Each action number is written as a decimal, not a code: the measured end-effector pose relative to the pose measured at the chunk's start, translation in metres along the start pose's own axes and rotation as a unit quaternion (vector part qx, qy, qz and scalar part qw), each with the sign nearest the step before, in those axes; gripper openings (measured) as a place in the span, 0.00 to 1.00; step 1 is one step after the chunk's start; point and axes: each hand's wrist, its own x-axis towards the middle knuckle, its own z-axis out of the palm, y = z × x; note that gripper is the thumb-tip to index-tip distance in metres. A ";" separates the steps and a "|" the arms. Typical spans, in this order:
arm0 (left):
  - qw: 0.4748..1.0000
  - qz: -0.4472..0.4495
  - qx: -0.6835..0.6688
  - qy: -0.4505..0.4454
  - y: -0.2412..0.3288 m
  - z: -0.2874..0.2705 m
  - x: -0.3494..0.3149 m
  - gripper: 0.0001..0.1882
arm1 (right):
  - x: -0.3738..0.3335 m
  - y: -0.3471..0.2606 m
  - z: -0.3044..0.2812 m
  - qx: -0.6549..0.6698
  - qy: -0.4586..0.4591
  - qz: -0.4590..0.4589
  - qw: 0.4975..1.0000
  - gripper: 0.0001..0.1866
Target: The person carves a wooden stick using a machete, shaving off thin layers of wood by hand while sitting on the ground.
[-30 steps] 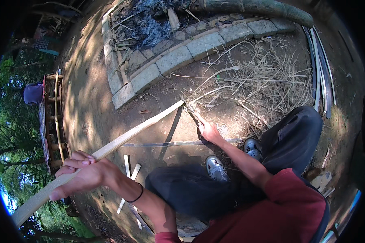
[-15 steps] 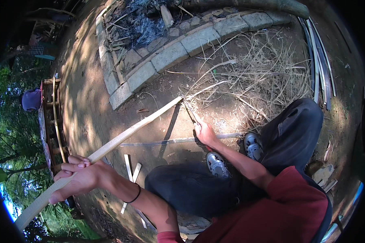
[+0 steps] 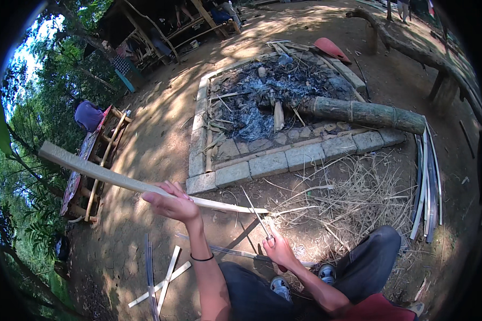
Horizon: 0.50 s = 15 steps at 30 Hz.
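Note:
My left hand [image 3: 172, 203] is closed round a long pale bamboo strip [image 3: 99, 172]. One end of the strip rises to the far left, and the other slopes down in front of my right hand [image 3: 279, 250]. That hand grips a knife [image 3: 256, 213], its thin blade pointing up and away, by the strip's lower end. Whether the blade touches the strip I cannot tell. Thin curly shavings [image 3: 353, 198] lie in a heap on the ground beyond my right hand.
A stone-edged fire pit [image 3: 305, 157] with ash lies ahead, a thick bamboo pole [image 3: 369, 113] across its edge. Split strips [image 3: 426, 182] lie at right and more strips [image 3: 168, 275] at lower left. A bamboo bench [image 3: 93, 171] holds a purple cloth item [image 3: 89, 115].
The view has tilted up, bringing in more of the fire pit. The strip's left end has swung up, with my left hand lifted. The knife blade now points farther up.

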 end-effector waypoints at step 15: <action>0.935 -0.157 -0.127 -0.290 0.020 0.085 0.002 0.45 | 0.019 -0.212 -0.198 0.209 0.126 -0.211 0.947 0.17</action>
